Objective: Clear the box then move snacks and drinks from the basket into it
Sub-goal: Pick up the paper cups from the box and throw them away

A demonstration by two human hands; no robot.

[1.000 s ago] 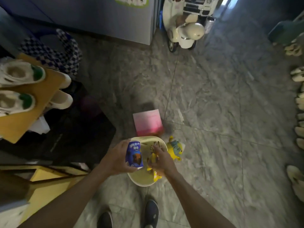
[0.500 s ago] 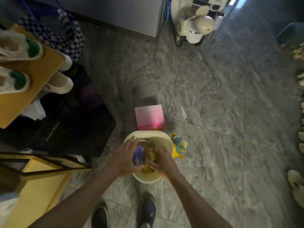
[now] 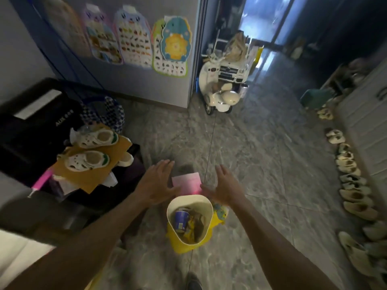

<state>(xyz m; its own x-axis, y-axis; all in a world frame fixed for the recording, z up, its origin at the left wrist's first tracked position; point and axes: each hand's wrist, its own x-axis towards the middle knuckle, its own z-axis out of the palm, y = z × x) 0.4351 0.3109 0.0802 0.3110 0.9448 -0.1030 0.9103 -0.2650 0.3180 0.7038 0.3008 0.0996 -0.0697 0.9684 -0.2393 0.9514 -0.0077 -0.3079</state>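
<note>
From the head camera, looking down at the grey marbled floor (image 3: pixel 261 164): both arms are stretched out in front. The left hand (image 3: pixel 156 184) is spread flat, fingers (image 3: pixel 165 164) wide apart, nothing in it. The right hand (image 3: pixel 225 188) is the same, palm turned inward, fingers (image 3: pixel 219 169) splayed and empty. Between the two hands lies a pink box (image 3: pixel 187 182) on the floor, just beyond the basket.

The cream basket (image 3: pixel 206 203) stands on the floor below the hands, close to the person's feet, its mouth open to the camera. Inside it a blue can (image 3: pixel 181 220) leans against the left wall, and yellow and brown snack packets (image 3: pixel 195 223) lie heaped beside it. A yellow toy (image 3: pixel 219 212) peeks out just to the basket's right, touching it or nearly so; it's too blurred to tell.

Off to the left, white sandals (image 3: pixel 93 149) sit on a piece of brown cardboard (image 3: pixel 92 176) atop dark cases. A white toy scooter (image 3: pixel 219 95) is parked by the wall ahead, under colourful charts (image 3: pixel 134 38). A row of pale shoes (image 3: pixel 351 185) runs down the right side.
</note>
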